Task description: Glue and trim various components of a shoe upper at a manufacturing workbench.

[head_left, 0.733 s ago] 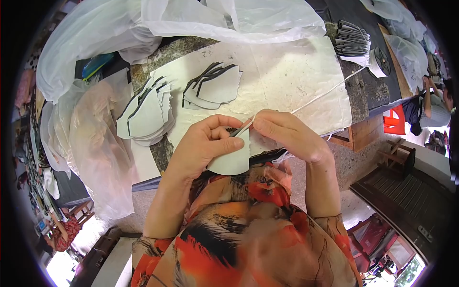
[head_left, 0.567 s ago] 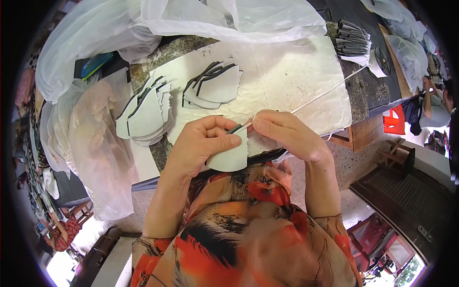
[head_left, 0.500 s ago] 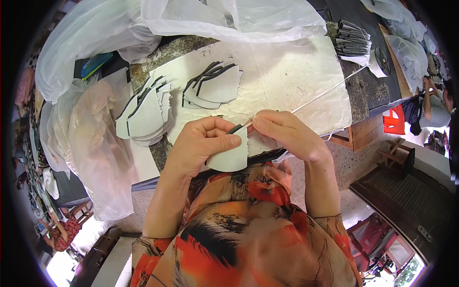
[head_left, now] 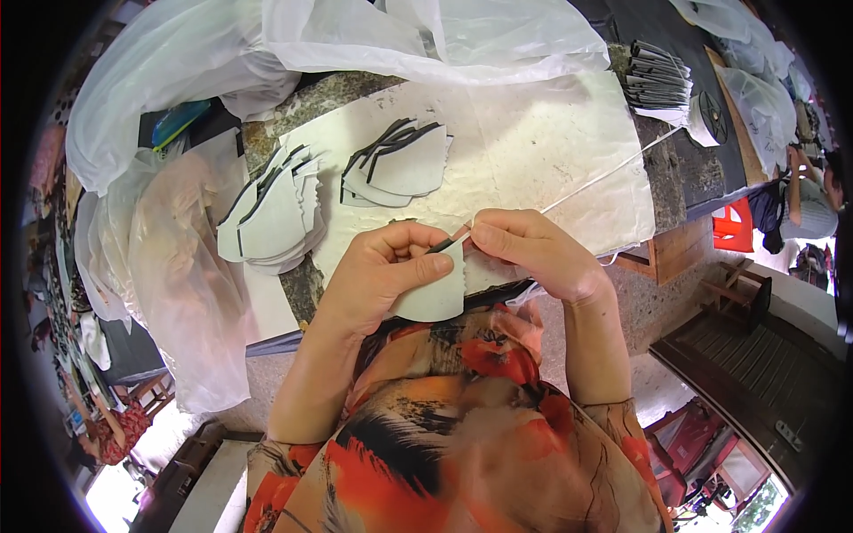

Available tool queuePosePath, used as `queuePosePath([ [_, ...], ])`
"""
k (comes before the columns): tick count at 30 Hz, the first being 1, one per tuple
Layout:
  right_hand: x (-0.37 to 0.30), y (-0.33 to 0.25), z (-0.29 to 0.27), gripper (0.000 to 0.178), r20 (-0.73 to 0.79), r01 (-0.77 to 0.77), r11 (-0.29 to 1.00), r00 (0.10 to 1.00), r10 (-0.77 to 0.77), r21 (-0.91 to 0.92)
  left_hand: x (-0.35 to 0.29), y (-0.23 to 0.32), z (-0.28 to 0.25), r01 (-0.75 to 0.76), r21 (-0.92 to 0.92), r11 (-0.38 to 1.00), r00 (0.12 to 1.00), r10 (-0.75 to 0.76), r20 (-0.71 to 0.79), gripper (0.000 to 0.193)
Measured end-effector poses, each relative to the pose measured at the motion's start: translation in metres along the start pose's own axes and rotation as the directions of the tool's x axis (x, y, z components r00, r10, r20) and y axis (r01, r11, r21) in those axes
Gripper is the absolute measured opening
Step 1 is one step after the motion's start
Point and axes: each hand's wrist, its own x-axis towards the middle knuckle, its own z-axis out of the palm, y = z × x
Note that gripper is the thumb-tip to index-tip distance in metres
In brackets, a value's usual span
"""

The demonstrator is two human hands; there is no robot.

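Well to the left of the left hand (head_left: 382, 271), clear plastic bags (head_left: 169, 258) hung over the edge of the table (head_left: 551, 133), and between them and the hand lay a fanned stack of pale cut pieces (head_left: 267, 218); a snag of the forearm there could probably have dragged bag and stack off together. Just beyond the left hand sat a second, smaller stack of cut pieces (head_left: 395, 169) with dark edges. The left hand was closed, thumb over fingers, pinching the top edge of a pale fan-shaped piece (head_left: 435, 298) held just above the person's lap at the table's near edge. The right hand (head_left: 533, 253), touching it fingertip to fingertip, was closed in a fine pinch on a thin white strip (head_left: 604, 173) that ran away up and to the right toward a roll (head_left: 706, 120) beside a bundle of dark strips (head_left: 657, 80). The likeliest fault, judged from this, was the strip going on crooked or wrinkled if the taut run pulled sideways, or the piece slipping in the left hand's light grip.
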Motion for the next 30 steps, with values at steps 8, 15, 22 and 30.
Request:
queuePosePath([
  [8, 0.000, 0.000, -0.004, 0.040, -0.006, -0.010, 0.999, 1.000, 0.011, 0.045, -0.001, 0.001, -0.002, 0.012, -0.027, 1.000, 1.000, -0.012, -0.005, 0.025],
  [15, 0.000, -0.007, 0.013, 0.024, -0.113, 0.065, 0.996, 0.991, -0.073, -0.068, 0.000, -0.003, 0.000, -0.104, 0.047, 0.993, 0.995, 0.105, -0.001, 0.027],
  [22, 0.000, -0.002, 0.019, 0.012, -0.247, 0.075, 0.993, 0.968, -0.049, 0.096, -0.008, 0.011, 0.010, -0.101, 0.059, 0.993, 0.995, 0.102, -0.012, 0.034],
  [30, 0.002, 0.005, 0.026, 0.011, -0.400, 0.159, 0.984, 0.909, -0.115, 0.079, -0.016, 0.015, -0.008, 0.041, -0.113, 0.993, 0.999, -0.042, 0.000, 0.060],
])
